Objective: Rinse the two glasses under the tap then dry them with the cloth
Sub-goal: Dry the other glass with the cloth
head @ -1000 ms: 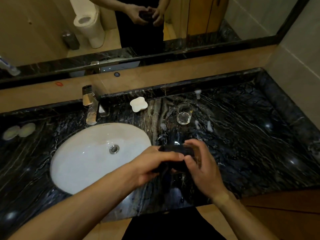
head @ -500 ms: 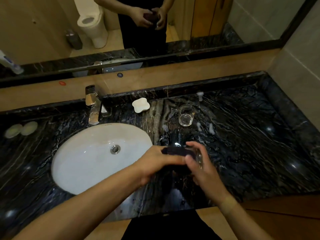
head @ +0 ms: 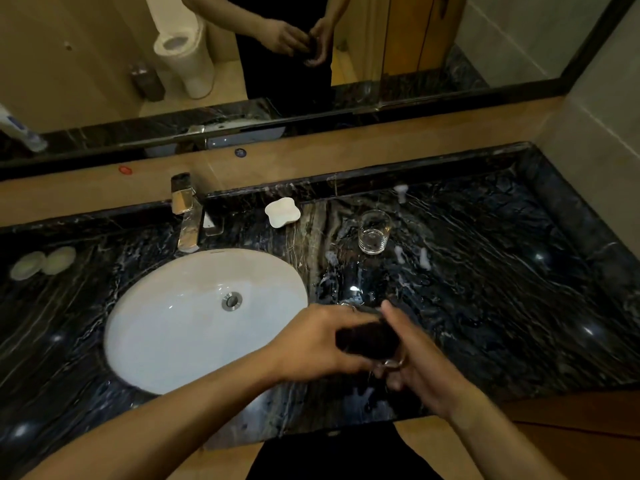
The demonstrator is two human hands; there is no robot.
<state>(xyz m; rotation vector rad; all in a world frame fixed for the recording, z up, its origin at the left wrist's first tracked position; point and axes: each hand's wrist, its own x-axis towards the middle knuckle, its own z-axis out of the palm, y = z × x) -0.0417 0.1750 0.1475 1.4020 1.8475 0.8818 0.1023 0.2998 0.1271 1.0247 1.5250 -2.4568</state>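
My left hand (head: 317, 344) grips a dark cloth (head: 367, 339) and presses it against a clear glass (head: 393, 362). My right hand (head: 412, 358) holds that glass from the right, above the counter's front edge; only the glass's rim shows past the cloth. The second glass (head: 374, 232) stands upright on the black marble counter (head: 502, 289) behind my hands, untouched. At the back left of the white basin (head: 166, 327) stands the chrome tap (head: 187, 216), with no water running.
A white soap dish (head: 282, 212) lies right of the tap. Two pale round soaps (head: 43, 263) lie at the far left of the counter. A mirror (head: 311, 46) runs along the back wall above a tan ledge. A raised marble rim borders the counter at the right.
Both hands have shifted slightly toward me with the glass, and the cloth has turned round it, now covering more of its side. The other glass has not moved.
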